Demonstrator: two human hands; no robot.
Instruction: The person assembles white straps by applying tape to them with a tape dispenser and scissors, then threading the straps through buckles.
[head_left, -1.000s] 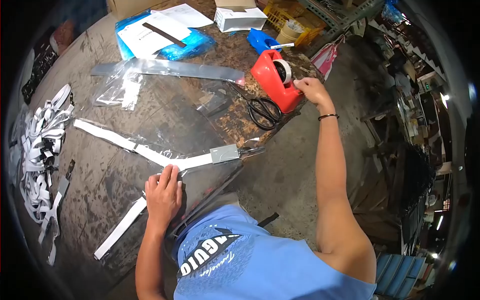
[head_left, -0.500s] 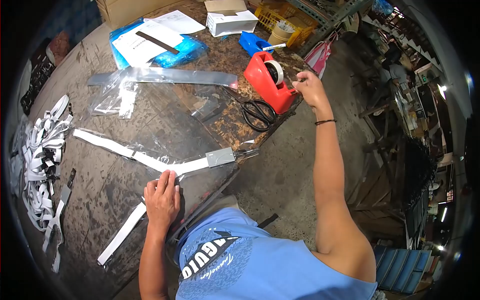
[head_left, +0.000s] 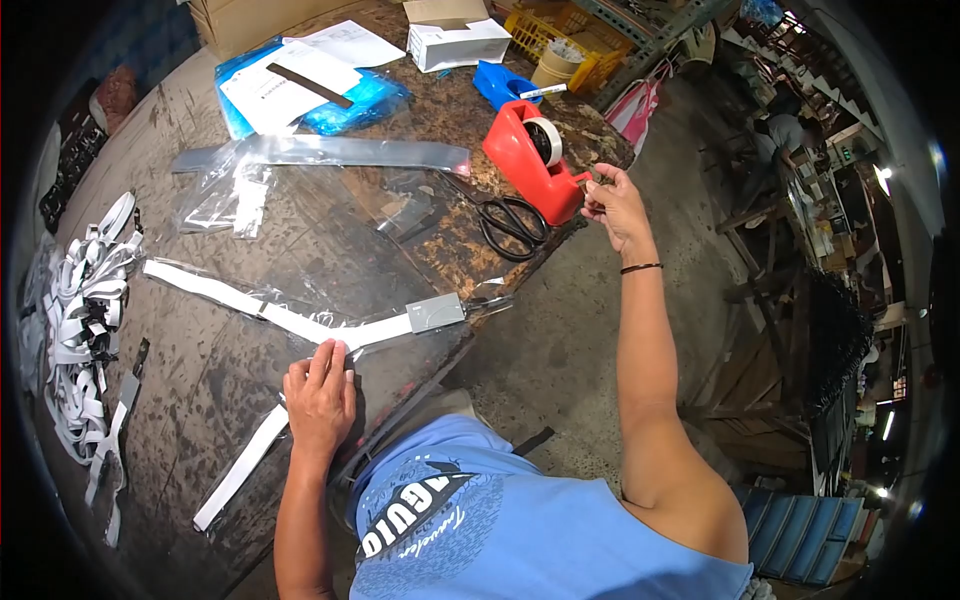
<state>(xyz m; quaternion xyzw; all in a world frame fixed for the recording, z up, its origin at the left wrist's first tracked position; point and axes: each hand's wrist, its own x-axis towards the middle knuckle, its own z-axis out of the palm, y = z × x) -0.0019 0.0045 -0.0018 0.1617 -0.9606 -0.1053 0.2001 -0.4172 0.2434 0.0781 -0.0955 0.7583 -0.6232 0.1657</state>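
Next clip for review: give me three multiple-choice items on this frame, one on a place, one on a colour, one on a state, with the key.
1. Where do the scissors lie?
A. Beside the tape dispenser
B. On the blue bag
C. Under the left hand

2. What colour is the tape dispenser?
A. Yellow
B. Red
C. Green

3. What is the left hand doing?
A. Holding the scissors
B. Raised off the table
C. Pressing flat on the white strip in clear plastic

Key: 1 A, the black handles lie just left of the dispenser; 2 B, its body is plainly red; 3 C, the palm lies down on the strip, while the right hand pinches at the dispenser's end.
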